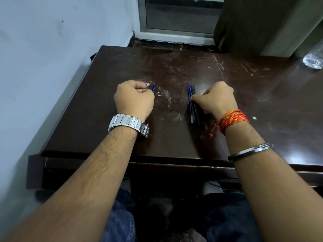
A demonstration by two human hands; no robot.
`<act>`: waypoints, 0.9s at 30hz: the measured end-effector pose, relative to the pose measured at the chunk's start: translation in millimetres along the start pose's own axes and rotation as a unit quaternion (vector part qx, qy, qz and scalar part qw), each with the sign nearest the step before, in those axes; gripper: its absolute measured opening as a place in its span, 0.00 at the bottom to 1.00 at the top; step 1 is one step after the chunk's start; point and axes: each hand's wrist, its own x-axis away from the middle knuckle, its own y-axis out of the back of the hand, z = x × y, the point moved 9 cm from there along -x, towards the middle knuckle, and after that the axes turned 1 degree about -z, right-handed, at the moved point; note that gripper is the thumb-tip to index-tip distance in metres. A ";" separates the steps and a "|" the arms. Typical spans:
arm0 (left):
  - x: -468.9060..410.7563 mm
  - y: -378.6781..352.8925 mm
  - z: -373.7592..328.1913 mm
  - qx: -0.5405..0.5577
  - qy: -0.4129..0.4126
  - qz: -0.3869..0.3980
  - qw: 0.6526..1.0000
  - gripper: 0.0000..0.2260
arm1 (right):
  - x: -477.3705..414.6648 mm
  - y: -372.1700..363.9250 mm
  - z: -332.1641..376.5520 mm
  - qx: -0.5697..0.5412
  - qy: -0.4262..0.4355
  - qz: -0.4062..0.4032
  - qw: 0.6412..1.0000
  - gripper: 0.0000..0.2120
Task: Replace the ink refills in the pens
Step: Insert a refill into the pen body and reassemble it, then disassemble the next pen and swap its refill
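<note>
My left hand [134, 98] rests on the dark wooden table [192, 137] with its fingers closed over a small bunch of dark and blue pens [153, 88]; only their far tips stick out past the fingers. To the right, my right hand [216, 98] is closed on a second bunch of blue and black pens [193, 105] that lies lengthwise on the table, its near ends showing below the hand. The two hands are about a hand's width apart. Whether any loose refills are among the pens cannot be made out.
A clear plastic bottle [313, 60] lies at the table's far right edge. A pale wall [43, 58] runs along the left side. Behind the table are a window frame [174, 32] and a dark curtain [253, 23]. My knees are under the front edge.
</note>
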 end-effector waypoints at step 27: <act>3.4 -20.3 -7.3 -0.187 -0.052 0.084 0.977 0.05 | 31.4 -39.9 51.7 -0.196 0.067 0.010 0.978 0.15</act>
